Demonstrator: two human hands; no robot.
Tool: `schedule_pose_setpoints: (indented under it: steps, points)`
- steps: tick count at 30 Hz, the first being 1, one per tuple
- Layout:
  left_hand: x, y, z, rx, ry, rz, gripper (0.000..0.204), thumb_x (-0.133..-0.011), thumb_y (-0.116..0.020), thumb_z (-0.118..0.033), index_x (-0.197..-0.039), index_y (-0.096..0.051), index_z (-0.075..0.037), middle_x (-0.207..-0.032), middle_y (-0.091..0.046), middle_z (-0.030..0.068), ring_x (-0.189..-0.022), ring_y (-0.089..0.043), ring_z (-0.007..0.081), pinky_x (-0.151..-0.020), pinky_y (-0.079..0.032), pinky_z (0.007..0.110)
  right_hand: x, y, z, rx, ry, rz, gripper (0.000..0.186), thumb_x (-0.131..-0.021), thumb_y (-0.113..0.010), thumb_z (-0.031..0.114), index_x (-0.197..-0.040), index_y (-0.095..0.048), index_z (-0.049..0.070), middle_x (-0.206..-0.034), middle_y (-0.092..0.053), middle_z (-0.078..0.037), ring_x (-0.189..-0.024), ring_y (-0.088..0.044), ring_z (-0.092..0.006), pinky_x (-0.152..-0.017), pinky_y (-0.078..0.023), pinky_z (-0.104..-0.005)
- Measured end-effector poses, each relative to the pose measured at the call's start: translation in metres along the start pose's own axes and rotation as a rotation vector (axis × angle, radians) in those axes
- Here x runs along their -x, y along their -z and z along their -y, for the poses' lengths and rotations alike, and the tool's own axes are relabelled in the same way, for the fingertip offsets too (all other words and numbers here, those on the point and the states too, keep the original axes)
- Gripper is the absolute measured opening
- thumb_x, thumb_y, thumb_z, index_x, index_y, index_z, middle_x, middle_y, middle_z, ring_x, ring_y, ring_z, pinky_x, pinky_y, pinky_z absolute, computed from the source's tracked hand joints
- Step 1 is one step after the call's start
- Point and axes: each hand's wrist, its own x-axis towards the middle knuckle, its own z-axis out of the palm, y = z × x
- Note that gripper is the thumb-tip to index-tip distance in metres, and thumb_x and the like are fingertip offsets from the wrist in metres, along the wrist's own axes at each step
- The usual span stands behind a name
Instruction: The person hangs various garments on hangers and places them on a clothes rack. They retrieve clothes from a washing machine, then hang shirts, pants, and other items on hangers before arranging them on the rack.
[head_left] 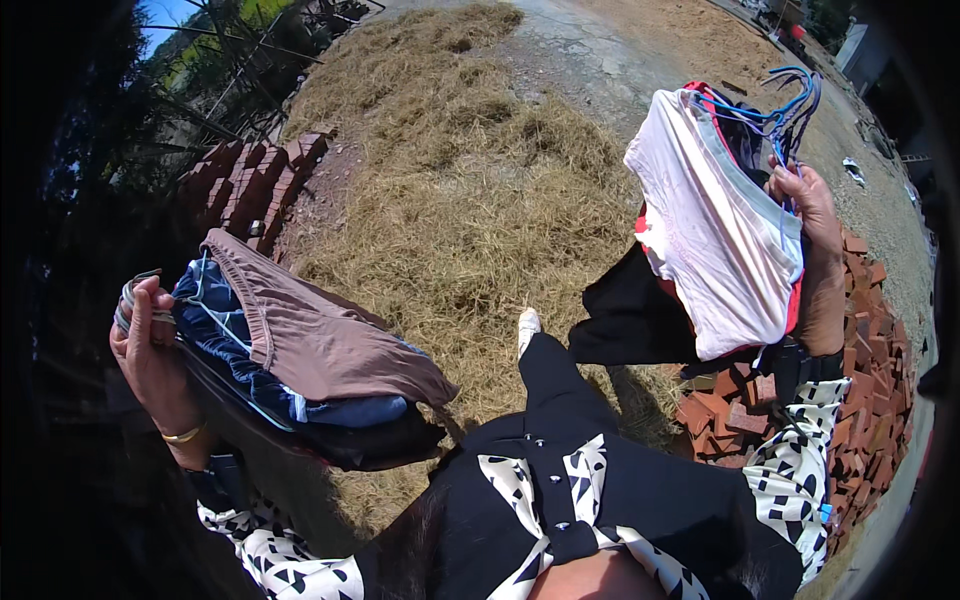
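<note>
My left hand (153, 355) is closed round the hooks of several clothes hangers (150, 290), held out at the left. From them hang a mauve-brown garment (320, 325) with a gathered edge, blue clothes (215, 310) and black ones (370, 445) behind. On the right, my raised right hand (812, 212) grips a bunch of blue and purple hangers (790, 110). A pale pinkish-white garment (710, 230) hangs in front there, with red cloth and a black garment (640, 310) behind it. Both bundles are off the ground.
Dry straw (480, 220) covers the ground ahead, and one white shoe (528, 325) shows on it. Stacked red bricks (255, 190) stand at the far left. A loose heap of bricks (865, 390) lies at the right, beside a paved strip (590, 60).
</note>
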Motion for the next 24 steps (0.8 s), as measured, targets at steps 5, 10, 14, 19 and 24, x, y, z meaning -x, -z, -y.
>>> schedule_pose_setpoints:
  steps: [5, 10, 14, 19, 24]
  points:
    - [-0.13, -0.073, 0.06, -0.112, -0.04, -0.011, 0.024, -0.099, -0.066, -0.02, -0.109, -0.072, 0.001, -0.081, -0.069, -0.0012, -0.058, -0.038, -0.0029, -0.052, -0.023, 0.016, -0.16, -0.031, -0.033, -0.025, 0.038, -0.018, 0.031, -0.093, -0.071, 0.015, -0.114, -0.058, -0.004, -0.079, -0.057, -0.001, -0.069, -0.052, -0.0073, -0.064, -0.042, -0.0199]
    - [-0.257, -0.124, 0.11, -0.033, 0.031, -0.038, 0.024, -0.098, -0.068, -0.02, -0.11, -0.071, 0.001, -0.08, -0.069, -0.0019, -0.055, -0.034, -0.0038, -0.05, -0.02, 0.015, -0.345, -0.078, -0.063, 0.036, 0.019, -0.016, 0.017, -0.091, -0.072, 0.015, -0.098, -0.062, 0.002, -0.078, -0.06, 0.002, -0.066, -0.053, -0.0062, -0.062, -0.041, -0.0215]
    - [-0.353, -0.161, 0.149, -0.027, -0.016, -0.035, 0.024, -0.099, -0.067, -0.021, -0.109, -0.071, 0.0, -0.08, -0.069, -0.0025, -0.055, -0.033, -0.0036, -0.05, -0.02, 0.015, -0.473, -0.111, -0.064, -0.029, 0.017, -0.017, 0.015, -0.092, -0.071, 0.016, -0.093, -0.062, 0.005, -0.078, -0.062, 0.001, -0.065, -0.053, -0.0062, -0.061, -0.041, -0.0225]
    - [-0.479, -0.255, 0.235, -0.023, -0.014, 0.014, 0.023, -0.099, -0.067, -0.021, -0.106, -0.072, 0.0, -0.079, -0.069, -0.0025, -0.053, -0.033, -0.0033, -0.049, -0.02, 0.015, -0.64, -0.157, -0.081, 0.1, 0.018, 0.038, 0.017, -0.091, -0.073, 0.017, -0.092, -0.062, 0.004, -0.08, -0.063, 0.001, -0.068, -0.055, -0.0067, -0.066, -0.044, -0.0239]
    - [-0.578, -0.353, 0.349, 0.147, 0.092, 0.0, 0.018, -0.098, -0.067, -0.016, -0.104, -0.072, 0.0, -0.079, -0.071, 0.0013, -0.055, -0.038, -0.0014, -0.052, -0.025, 0.016, -0.774, -0.217, -0.114, 0.013, -0.016, 0.025, 0.022, -0.087, -0.074, 0.009, -0.103, -0.062, 0.001, -0.085, -0.065, -0.001, -0.071, -0.059, -0.0082, -0.067, -0.047, -0.0232]
